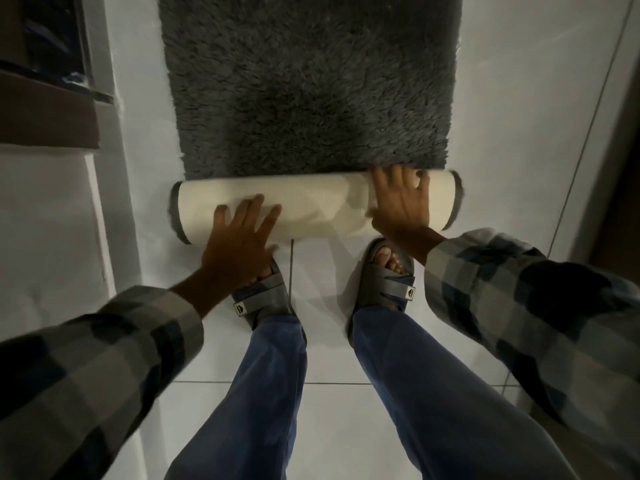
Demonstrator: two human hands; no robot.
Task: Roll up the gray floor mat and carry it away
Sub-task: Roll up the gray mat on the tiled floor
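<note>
A shaggy gray floor mat (308, 88) lies flat on the white tiled floor and runs away from me. Its near end is wound into a roll (311, 206) that shows the cream backing, with gray pile at both ends. My left hand (239, 240) rests palm down on the left part of the roll, fingers spread. My right hand (401, 202) presses flat on the right part, its fingertips at the line where the roll meets the flat pile.
My feet in gray sandals (263, 292) stand right behind the roll. A white wall edge (114, 188) and a brown shelf (45, 112) are on the left. A dark door frame (616, 140) borders the right.
</note>
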